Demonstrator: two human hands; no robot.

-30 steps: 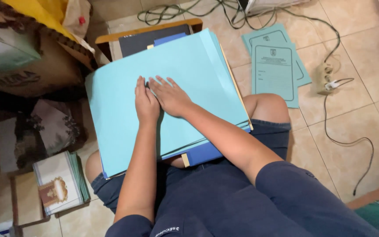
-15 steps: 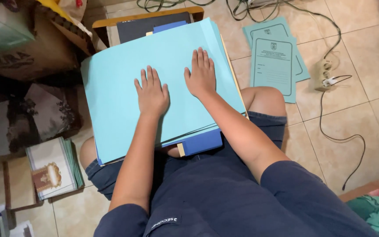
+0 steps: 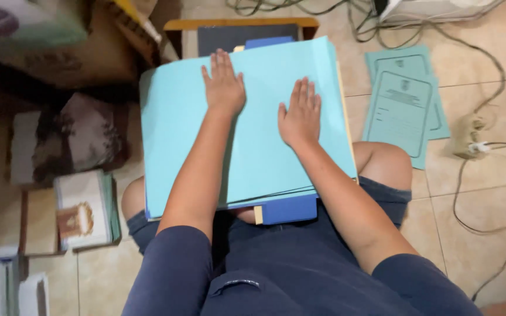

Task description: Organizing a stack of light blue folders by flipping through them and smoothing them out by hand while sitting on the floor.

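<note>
A stack of large light-blue paper folders (image 3: 265, 146) lies across my lap, with a darker blue folder (image 3: 288, 209) sticking out beneath its near edge. My left hand (image 3: 224, 82) lies flat, fingers together, on the top sheet near its far edge. My right hand (image 3: 300, 114) rests flat with spread fingers on the same sheet, a little nearer and to the right. Neither hand grips anything.
Two printed teal folders (image 3: 402, 105) lie on the tiled floor to the right. A power strip (image 3: 472, 143) with trailing cables sits beyond them. A wooden-framed board (image 3: 241, 26) is ahead. Cardboard boxes (image 3: 60, 52), a dark patterned item (image 3: 86, 134) and booklets (image 3: 83, 210) crowd the left.
Both hands have slid apart and forward over the top sheet: the left moved toward the far edge, the right moved right. The camera view shifted so the stack sits more central.
</note>
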